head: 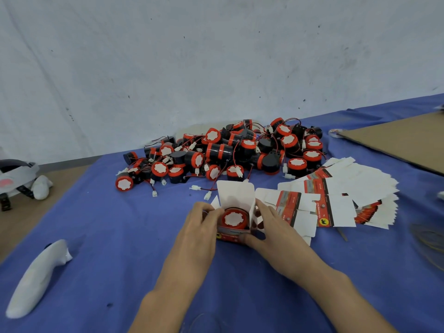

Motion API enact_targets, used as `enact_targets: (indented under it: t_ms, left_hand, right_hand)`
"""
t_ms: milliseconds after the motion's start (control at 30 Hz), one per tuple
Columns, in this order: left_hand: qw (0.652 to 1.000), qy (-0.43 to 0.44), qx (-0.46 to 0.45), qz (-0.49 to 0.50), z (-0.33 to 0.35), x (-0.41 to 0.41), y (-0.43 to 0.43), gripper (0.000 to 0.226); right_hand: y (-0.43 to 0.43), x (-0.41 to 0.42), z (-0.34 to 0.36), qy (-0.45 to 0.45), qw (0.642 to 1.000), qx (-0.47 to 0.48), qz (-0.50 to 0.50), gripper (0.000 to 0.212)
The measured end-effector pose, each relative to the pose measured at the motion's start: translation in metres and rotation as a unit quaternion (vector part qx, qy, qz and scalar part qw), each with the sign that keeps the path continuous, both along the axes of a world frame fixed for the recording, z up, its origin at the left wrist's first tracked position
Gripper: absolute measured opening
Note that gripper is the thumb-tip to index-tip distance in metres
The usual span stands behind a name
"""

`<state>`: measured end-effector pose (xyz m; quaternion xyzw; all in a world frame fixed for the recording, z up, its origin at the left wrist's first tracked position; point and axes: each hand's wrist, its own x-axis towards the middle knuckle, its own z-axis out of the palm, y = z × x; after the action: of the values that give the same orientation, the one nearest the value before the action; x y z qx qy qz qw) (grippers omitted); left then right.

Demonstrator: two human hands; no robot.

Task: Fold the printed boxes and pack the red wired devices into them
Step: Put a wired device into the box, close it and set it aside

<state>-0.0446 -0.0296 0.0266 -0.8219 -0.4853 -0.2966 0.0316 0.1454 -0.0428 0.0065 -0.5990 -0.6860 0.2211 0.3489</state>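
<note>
A printed box [236,195] stands on the blue cloth with its white top flap upright. Inside it sits a red wired device [234,218], its white-labelled face up. My left hand [199,227] grips the box's left side, thumb at the rim. On the right side my right hand [269,224] holds the box, with the thumb across the red printed front. Behind lies a heap of several red and black wired devices [225,152]. To the right, a fanned stack of flat printed boxes [336,193] lies on the cloth.
A blue cloth [120,236] covers the table. A white controller [36,280] lies at the front left, and a headset [16,179] at the far left. A cardboard sheet [403,140] and a tape roll [335,133] are at the back right.
</note>
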Motion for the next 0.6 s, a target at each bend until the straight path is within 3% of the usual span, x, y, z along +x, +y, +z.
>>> enact_targets:
  t_ms: [133,333,600]
  left_hand:
    - [0.996,0.083,0.026,0.025,0.001,0.002,-0.005,0.049]
    - [0.988,0.093,0.111,0.058,0.002,0.005,0.000,0.053]
    - [0.992,0.055,0.081,0.082,0.000,0.010,0.009,0.042]
  right_hand:
    - [0.000,-0.001,0.000,0.000,1.000,-0.002,0.000,0.069]
    - [0.002,-0.001,-0.005,-0.001,1.000,0.002,-0.002,0.066]
    - [0.004,-0.002,-0.009,0.010,1.000,0.016,-0.004,0.063]
